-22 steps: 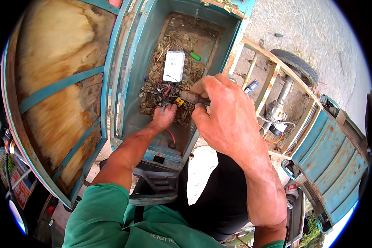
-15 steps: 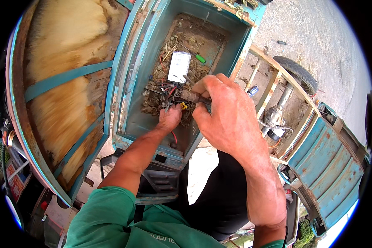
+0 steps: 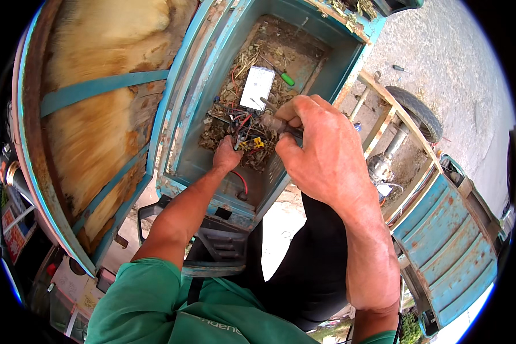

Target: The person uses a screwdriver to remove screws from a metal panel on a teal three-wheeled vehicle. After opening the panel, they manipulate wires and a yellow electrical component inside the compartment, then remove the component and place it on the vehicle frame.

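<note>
My left hand (image 3: pixel 227 155) is closed at the near-left side of a tangle of thin wires (image 3: pixel 242 120), its fingertips pinching a wire end. Higher and to the right, my right hand (image 3: pixel 321 152) grips a brown, rod-like tool (image 3: pixel 273 122) between thumb and fingers; its exact kind is unclear. The tool reaches left over the wires, partly hidden by my fingers. Among the wires sits a yellow connector (image 3: pixel 258 142). A white box (image 3: pixel 257 88) lies just beyond them, and a screwdriver with a green handle (image 3: pixel 287 79) rests farther back.
Dry leaves litter the floor of the teal metal compartment (image 3: pixel 180 163). A raised padded lid (image 3: pixel 106 132) stands at left. To the right are a rusty frame (image 3: pixel 400 109), a tyre (image 3: pixel 415 112) and a ribbed teal panel (image 3: pixel 447 241). A red wire (image 3: pixel 242 181) curves near the compartment's front.
The view has shifted, moving the scene slightly right and up. My left hand has moved left along the wires; my right hand keeps its grip on the tool.
</note>
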Available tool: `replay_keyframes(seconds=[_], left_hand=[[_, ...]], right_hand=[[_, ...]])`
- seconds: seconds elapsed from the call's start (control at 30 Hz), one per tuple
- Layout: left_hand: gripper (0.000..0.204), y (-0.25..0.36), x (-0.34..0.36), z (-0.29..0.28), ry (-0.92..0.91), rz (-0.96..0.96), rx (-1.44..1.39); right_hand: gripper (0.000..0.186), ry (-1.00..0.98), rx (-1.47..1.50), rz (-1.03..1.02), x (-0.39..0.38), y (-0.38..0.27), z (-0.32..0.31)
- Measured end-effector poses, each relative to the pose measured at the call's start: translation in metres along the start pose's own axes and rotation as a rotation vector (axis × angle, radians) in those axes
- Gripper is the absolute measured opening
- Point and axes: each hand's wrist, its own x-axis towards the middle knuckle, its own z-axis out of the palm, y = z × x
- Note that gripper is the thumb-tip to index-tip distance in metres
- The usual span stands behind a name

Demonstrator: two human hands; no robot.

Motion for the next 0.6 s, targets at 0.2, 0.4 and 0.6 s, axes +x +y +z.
replay_keyframes(seconds=[0.2,0.4,0.6], left_hand=[[0.041,-0.023,0.021,0.019,-0.152,-0.249,-0.554],[0.051,-0.005,0.007,0.015,-0.391,-0.458,-0.91],[0.061,-0.005,0.011,0.024,-0.318,-0.421,-0.865]], right_hand=[[0.023,-0.01,-0.046,0.029,0.011,0.011,0.009],[0.023,0.057,-0.096,-0.073,0.047,0.036,0.029],[0.028,0.043,-0.189,-0.058,0.101,0.052,0.049]])
